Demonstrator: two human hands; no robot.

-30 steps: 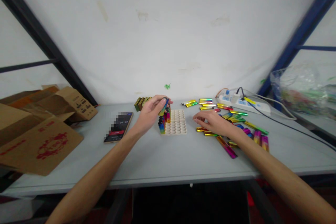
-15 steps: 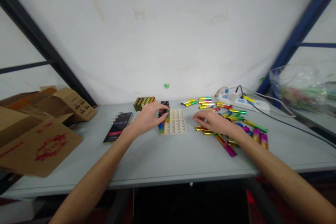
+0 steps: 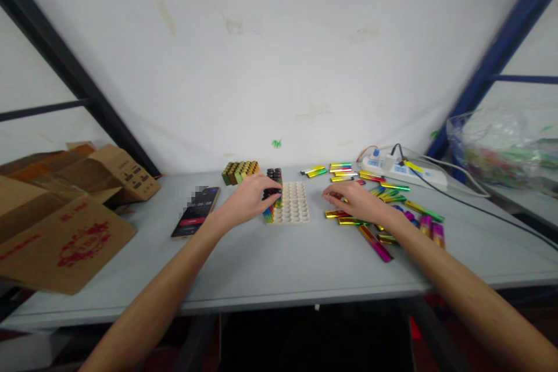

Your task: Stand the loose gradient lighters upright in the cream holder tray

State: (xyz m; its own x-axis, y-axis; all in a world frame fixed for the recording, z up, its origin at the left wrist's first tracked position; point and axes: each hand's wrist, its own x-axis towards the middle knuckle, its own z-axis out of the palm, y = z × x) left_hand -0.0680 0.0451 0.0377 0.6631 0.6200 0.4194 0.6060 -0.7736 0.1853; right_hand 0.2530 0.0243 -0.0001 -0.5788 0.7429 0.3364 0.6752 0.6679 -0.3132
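Over the left side of a white tray with round holes (image 3: 296, 203), my left hand (image 3: 250, 199) has thumb and fingers closed round a shiny coloured tube with a dark top (image 3: 278, 200). More dark-topped tubes (image 3: 274, 174) stand upright in the tray's left columns, partly hidden by the fingers. My right hand (image 3: 344, 199) hovers at the left edge of a loose pile of shiny tubes; its fingers are curled together, and what they hold, if anything, is too small to name. Just below it lie yellow tubes (image 3: 352, 221).
A block of upright gold and green tubes (image 3: 239, 171) stands near the wall. A phone (image 3: 196, 212) lies left of my left hand, beside an open cardboard box (image 3: 82, 232). At the back right are a power strip (image 3: 405, 170) with cables and a plastic bag (image 3: 501, 145).
My left hand has shifted slightly down at the tray's left columns. My right hand has barely moved, a little to the right.
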